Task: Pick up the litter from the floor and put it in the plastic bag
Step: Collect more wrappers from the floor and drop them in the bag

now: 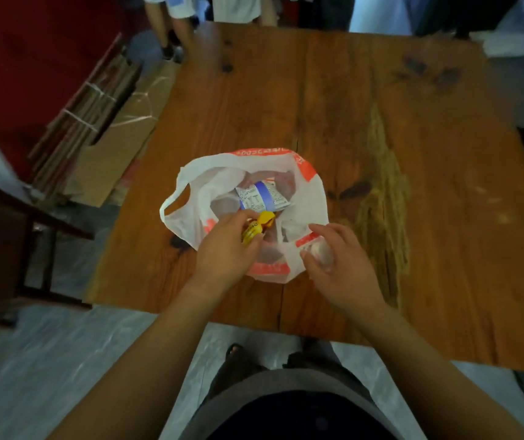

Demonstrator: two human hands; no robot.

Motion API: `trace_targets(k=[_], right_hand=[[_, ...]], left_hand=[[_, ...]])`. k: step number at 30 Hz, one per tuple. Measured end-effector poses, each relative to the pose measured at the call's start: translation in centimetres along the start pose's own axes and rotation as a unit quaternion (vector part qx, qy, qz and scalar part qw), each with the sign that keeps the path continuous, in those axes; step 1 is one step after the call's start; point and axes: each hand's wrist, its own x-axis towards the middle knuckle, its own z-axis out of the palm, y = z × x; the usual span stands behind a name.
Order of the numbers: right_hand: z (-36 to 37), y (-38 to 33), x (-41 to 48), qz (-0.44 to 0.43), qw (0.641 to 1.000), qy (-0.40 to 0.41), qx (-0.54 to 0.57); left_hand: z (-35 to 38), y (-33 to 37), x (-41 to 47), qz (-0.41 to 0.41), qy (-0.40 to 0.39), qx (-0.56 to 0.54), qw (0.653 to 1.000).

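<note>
Drop-off step. The plastic bag (187, 198) sits open on the wooden table (413, 185), near my edge of it, mouth facing up.

My left hand (225, 246) is over the bag's near-left rim, fingers closed around a yellow wrapper (259, 228). The wrapper pokes out past my fingertips, just over the opening, not yet let go.

My right hand (337, 262) is on the bag's near-right rim, fingers pinching a fold of the plastic to hold the mouth open. There's something pale and clear under those fingers; can't tell whether it's bunched bag or a separate piece of litter.

Already in the bag: a white packet with a blue band (262, 196), lying toward the far side of the opening, just beyond the yellow wrapper.

Next, as I judge it: push the left hand a little further over the opening, then release so the wrapper falls inside, not on the rim. Right hand should keep the mouth spread until it drops. Thin bag, the rim may fold inward.

Can't see any remaining litter on the floor beside the table from here.
</note>
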Motion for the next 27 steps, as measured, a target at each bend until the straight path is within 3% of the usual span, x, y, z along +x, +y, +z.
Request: trace_targets(k=[10,14,18,24,27], right_hand=[[-2.5,3.2,8.7,-0.055,0.994,-0.098,-0.005],[-2.6,3.1,10.1,-0.09,0.988,-0.126,-0.002],[-2.5,2.8,11.1,-0.1,0.986,-0.13,-0.002],[-2.0,3.1,12.0,-0.106,0.986,-0.13,-0.01],[-1.6,2.7,12.6,-0.119,0.984,-0.136,-0.009]], left_hand=[[3.5,2.2,4.0,-0.133,0.056,0.029,0.989],[3.4,0.9,4.7,-0.12,0.096,0.064,0.986],[3.5,0.6,6.7,-0.142,0.061,0.089,0.984],[5.4,0.1,7.9,-0.108,-0.066,0.145,0.981],[5.8,-0.1,6.1,-0.135,-0.038,0.148,0.979]])
